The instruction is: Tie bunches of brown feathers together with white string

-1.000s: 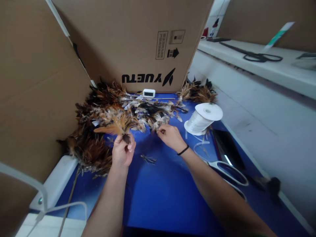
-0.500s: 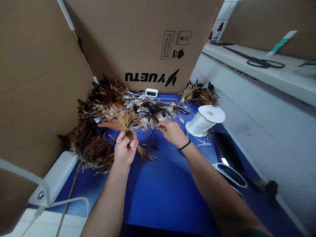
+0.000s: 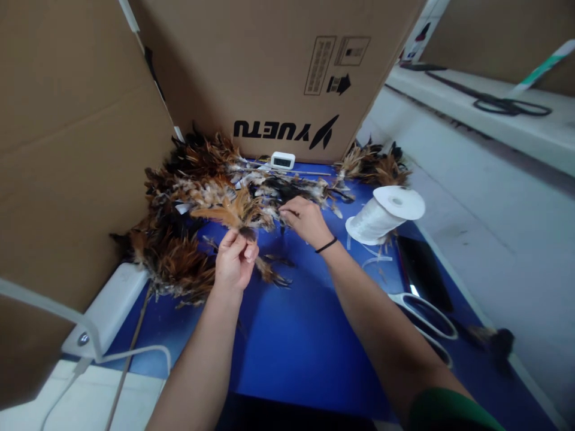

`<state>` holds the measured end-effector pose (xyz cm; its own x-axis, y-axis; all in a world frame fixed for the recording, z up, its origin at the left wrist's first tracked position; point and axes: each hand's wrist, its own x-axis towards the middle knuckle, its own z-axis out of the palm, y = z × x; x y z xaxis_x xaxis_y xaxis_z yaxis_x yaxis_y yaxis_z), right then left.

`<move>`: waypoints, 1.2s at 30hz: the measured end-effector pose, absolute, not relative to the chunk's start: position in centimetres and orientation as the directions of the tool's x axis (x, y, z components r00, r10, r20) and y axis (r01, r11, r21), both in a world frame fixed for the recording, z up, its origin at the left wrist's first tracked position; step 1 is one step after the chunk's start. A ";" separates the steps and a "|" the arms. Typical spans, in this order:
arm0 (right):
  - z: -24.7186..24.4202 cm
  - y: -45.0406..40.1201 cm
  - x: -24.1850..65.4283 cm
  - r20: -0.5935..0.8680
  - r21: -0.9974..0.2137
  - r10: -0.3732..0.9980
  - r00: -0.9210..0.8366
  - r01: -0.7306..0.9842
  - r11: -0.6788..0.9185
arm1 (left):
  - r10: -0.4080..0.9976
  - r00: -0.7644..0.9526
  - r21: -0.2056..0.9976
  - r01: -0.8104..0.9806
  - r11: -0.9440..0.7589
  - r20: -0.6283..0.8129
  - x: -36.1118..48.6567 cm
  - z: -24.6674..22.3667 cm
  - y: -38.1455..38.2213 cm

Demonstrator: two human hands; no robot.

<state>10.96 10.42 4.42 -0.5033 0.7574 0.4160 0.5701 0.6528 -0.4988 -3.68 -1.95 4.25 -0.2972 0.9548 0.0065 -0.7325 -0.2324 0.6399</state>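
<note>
My left hand [image 3: 236,257] is closed, pinching a small bunch of orange-brown feathers [image 3: 229,211] by its dark base. The feather tips fan out up and to the left. My right hand [image 3: 308,221], with a black band at its wrist, reaches to the near edge of a loose feather pile [image 3: 291,188]. Its thumb and fingertips are pressed together, and a small dark bit shows just below them; whether it is held is unclear. A bigger heap of brown and black feathers [image 3: 179,263] lies left of my left hand.
A white ribbon spool [image 3: 377,221], a black phone [image 3: 424,272] and white-handled scissors [image 3: 426,317] lie at the right. A small digital clock [image 3: 283,160] stands before the cardboard box [image 3: 269,72]. A white power strip [image 3: 108,305] lies left; dark scissors [image 3: 512,106] rest on the ledge.
My right hand has moved a little left and farther in over the feather pile. My left hand keeps its feather bunch in nearly the same place. The view has shifted slightly.
</note>
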 end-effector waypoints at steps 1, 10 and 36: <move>4.8 10.3 11.1 0.427 -0.557 0.781 -0.456 0.547 0.625 | 0.956 -0.294 0.640 -0.733 -0.233 0.011 -3.7 4.2 -1.9; 7.1 8.8 12.5 0.351 -0.621 0.837 -0.419 0.565 0.543 | 0.956 -0.292 0.639 -0.731 -0.239 0.023 -3.7 4.1 -1.8; 6.6 4.9 13.9 -0.048 -0.397 0.797 -0.602 0.743 0.538 | 0.961 -0.275 0.674 -0.709 -0.206 0.005 -3.8 3.9 -1.6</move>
<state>13.89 4.89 6.62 -0.6023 0.7969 -0.0476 0.7434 0.5382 -0.3971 -3.76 -1.64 3.90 -0.2751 0.9614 0.0049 -0.7093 -0.2064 0.6741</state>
